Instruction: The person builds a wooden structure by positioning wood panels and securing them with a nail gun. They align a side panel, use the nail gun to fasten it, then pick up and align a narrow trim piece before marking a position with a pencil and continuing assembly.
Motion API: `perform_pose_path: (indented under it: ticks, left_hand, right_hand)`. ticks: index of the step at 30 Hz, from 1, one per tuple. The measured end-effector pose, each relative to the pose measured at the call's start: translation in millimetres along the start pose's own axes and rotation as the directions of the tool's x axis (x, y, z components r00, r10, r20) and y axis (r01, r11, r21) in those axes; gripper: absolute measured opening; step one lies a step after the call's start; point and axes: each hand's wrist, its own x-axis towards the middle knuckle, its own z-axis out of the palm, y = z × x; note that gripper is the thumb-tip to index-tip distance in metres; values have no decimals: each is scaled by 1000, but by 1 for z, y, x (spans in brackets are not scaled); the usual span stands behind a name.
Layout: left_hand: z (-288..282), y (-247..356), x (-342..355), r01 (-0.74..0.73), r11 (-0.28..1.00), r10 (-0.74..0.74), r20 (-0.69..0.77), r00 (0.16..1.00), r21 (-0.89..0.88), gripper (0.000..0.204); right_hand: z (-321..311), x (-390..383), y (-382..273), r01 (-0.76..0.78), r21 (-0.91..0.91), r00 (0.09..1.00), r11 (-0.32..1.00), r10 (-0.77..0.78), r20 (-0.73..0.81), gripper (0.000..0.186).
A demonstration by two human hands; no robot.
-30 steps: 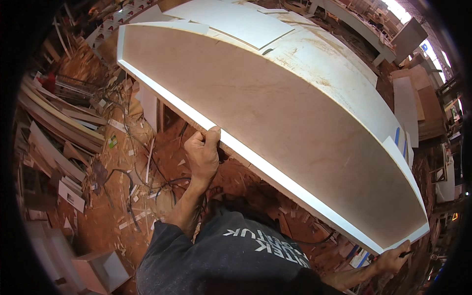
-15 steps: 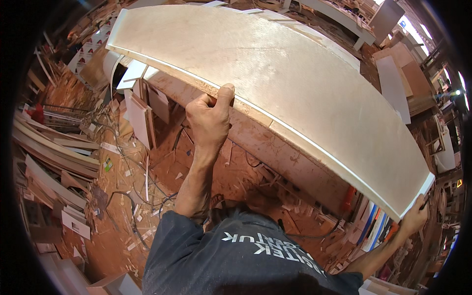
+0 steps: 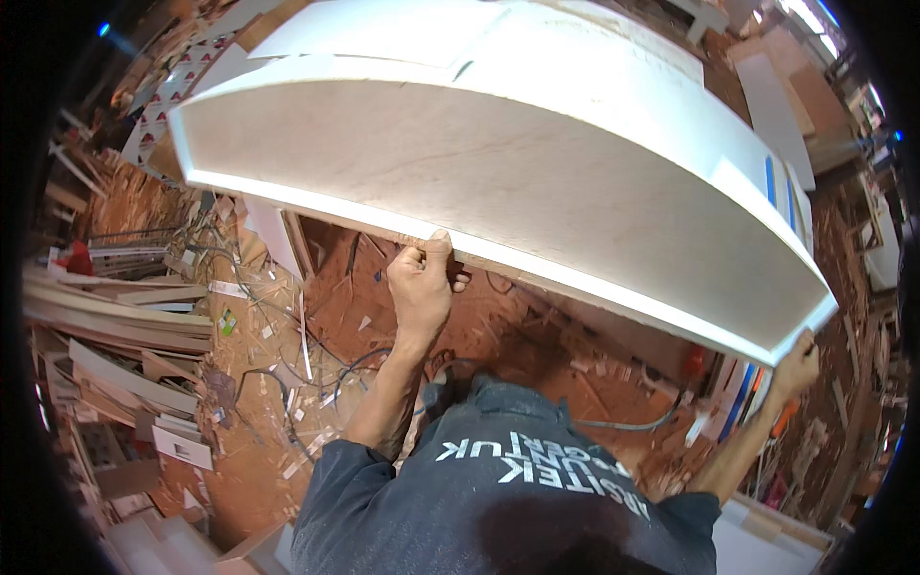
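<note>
A large wooden panel (image 3: 508,192) with a bowed far edge spans the view in front of me, tilted. A white strip (image 3: 326,203) runs along its straight near edge, and its short ends are white too. My left hand (image 3: 422,287) is closed on the near edge, thumb on top and fingers curled beneath. At the right-hand corner, my right hand (image 3: 797,369) grips the panel's end; its fingers are partly hidden. Just past the bowed edge lies a white work surface (image 3: 613,101) with a white sheet (image 3: 374,36) on it.
Curved offcuts (image 3: 125,311) are piled at the left. Cables (image 3: 278,383) and wood scraps litter the brown floor (image 3: 240,470). Boards (image 3: 781,115) lean at the far right. Colored strips (image 3: 738,398) stand under the panel's right end. A white board (image 3: 767,532) is at lower right.
The panel has tipped and come lower and nearer, showing more of its white near edge. Both hands moved with it, keeping their grip. More of the white surface behind now shows.
</note>
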Motion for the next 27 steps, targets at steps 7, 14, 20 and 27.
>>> perform_pose_path:
  ticks: [7,14,20,27]
  left_hand:
    - [-46,-130,17,419,892,-417,51,908,-171,34]
    - [-64,-202,60,563,801,-564,57,824,-202,31]
    - [-84,-250,82,633,753,-617,139,774,-182,29]
    - [-96,-202,68,699,672,-740,267,617,244,30]
  right_hand:
    - [113,-94,31,-52,62,991,997,45,123,48]
    - [163,-150,32,-125,157,974,980,91,206,37]
    - [120,-168,12,-230,29,929,973,210,305,31]
    - [-48,-182,-210,-383,845,908,373,318,272,39]
